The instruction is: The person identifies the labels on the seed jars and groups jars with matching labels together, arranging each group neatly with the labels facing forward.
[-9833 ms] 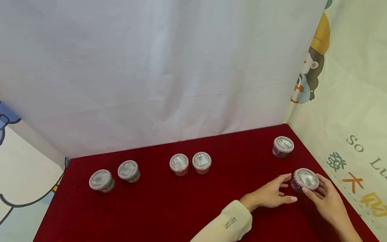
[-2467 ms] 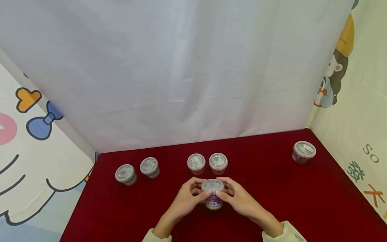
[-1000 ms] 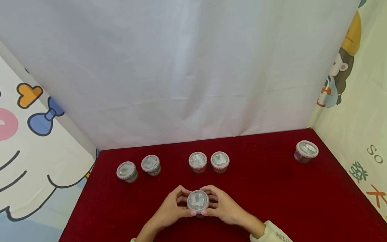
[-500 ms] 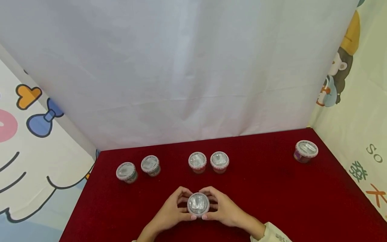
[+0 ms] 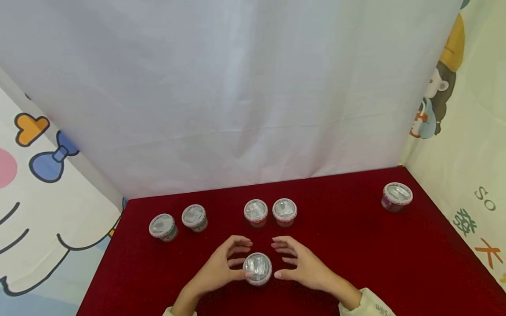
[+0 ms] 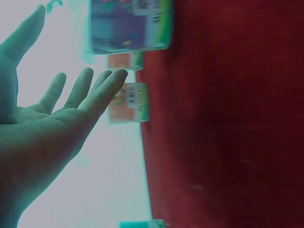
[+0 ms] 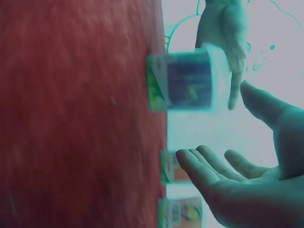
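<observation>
A small round tub (image 5: 257, 269) with a clear lid stands upright on the red tabletop near its front middle. Its purple label shows in the wrist views. My left hand (image 5: 221, 267) is at the tub's left, fingers spread and loosely bent, with the thumb tip overlapping the lid's edge in the head view. On the other side my right hand (image 5: 306, 265) is apart from the tub, its palm facing it and its fingers relaxed. The right wrist view shows a gap between this hand and the tub (image 7: 185, 80).
Behind the hands stand two red-labelled tubs, a left one (image 5: 255, 213) and a right one (image 5: 284, 212). Two green-labelled tubs, one outer (image 5: 163, 227) and one inner (image 5: 194, 217), are at the left. Another purple tub (image 5: 397, 196) is far right. A white curtain (image 5: 237, 87) hangs behind.
One purple tub has come from the right side to the front middle. Both hands held it, tilted at one point; now it stands upright and the hands have loosened and spread apart.
</observation>
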A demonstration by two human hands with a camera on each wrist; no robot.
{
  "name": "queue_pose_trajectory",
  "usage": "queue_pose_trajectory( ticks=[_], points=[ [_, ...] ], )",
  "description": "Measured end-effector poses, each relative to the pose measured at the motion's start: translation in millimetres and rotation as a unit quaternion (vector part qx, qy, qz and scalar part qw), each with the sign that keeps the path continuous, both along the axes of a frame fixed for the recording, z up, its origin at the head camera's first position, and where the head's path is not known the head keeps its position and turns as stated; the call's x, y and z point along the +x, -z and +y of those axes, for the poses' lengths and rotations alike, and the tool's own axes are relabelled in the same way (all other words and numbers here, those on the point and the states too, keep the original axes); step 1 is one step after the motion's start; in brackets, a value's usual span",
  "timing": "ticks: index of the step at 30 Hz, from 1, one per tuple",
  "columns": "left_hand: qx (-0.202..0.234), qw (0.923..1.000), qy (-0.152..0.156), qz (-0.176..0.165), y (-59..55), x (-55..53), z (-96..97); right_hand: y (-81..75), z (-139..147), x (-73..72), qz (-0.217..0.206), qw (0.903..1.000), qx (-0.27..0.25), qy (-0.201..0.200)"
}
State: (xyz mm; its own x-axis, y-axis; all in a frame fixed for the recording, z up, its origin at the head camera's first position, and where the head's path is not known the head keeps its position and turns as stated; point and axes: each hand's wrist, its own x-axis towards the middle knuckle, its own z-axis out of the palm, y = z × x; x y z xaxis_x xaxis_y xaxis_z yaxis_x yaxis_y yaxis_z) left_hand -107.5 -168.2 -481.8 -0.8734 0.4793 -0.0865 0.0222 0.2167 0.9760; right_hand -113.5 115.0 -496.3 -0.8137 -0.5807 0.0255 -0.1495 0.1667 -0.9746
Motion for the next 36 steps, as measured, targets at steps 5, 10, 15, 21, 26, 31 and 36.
queue_pose_trajectory(
  ticks=[5,10,15,21,26,31,36],
  points=[
    [0.000,0.9999,-0.003,0.015,-17.7,-8.6,7.8,-10.6,22.8,-4.9,0.003,0.9996,-0.001,0.027],
    [0.009,0.9997,0.005,0.024,-34.0,-13.1,20.9,-20.9,46.0,-8.8,0.020,0.9980,0.009,0.059],
    [0.032,0.9984,0.024,0.040,-43.9,-14.2,37.7,-28.9,68.0,-10.3,0.034,0.9948,0.013,0.095],
    [0.043,0.9976,0.030,0.047,-51.8,-15.7,63.0,-35.4,92.0,-10.2,0.055,0.9891,0.017,0.135],
    [0.054,0.9972,0.025,0.046,-56.2,-16.6,84.3,-37.8,108.0,-11.4,0.071,0.9846,0.017,0.159],
    [0.064,0.9971,0.014,0.039,-56.5,-16.0,105.3,-37.2,120.3,-12.5,0.081,0.9813,0.009,0.175],
    [0.068,0.9975,-0.001,0.020,-52.6,-13.9,124.4,-34.4,130.8,-12.8,0.094,0.9769,0.009,0.192]
  ],
)
